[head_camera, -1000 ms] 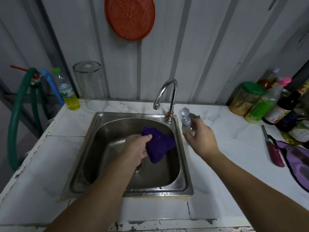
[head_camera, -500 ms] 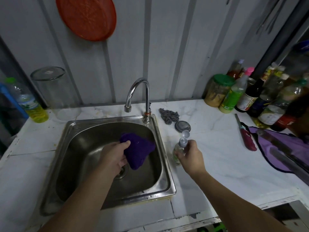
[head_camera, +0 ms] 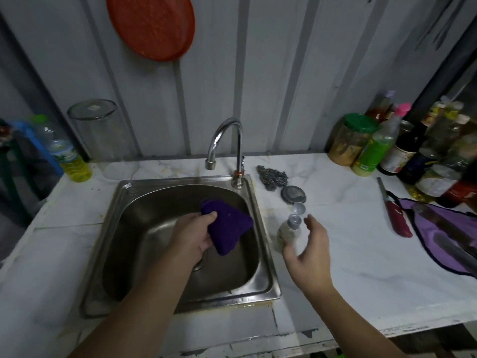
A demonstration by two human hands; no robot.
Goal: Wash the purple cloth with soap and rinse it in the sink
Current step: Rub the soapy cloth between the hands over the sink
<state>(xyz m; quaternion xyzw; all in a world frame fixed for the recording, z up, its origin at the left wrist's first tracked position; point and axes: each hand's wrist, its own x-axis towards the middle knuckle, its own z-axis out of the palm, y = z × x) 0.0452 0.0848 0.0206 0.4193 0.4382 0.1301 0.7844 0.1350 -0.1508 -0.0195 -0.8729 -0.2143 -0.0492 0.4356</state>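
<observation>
The left hand (head_camera: 195,235) holds the purple cloth (head_camera: 228,224) bunched over the sink (head_camera: 262,228), fingers (head_camera: 210,215) wrapped over the cloth's left edge, thumb hidden beneath. The cloth hangs above the basin, below the tap (head_camera: 224,143). The soap bottle (head_camera: 287,232) stands upright on the worktop (head_camera: 361,254) just right of the sink, its flip cap open. The right hand (head_camera: 311,250) is beside the bottle with its fingers spread and loose, not gripping it. A scourer (head_camera: 273,178) and a round lid (head_camera: 293,194) lie right of the tap.
</observation>
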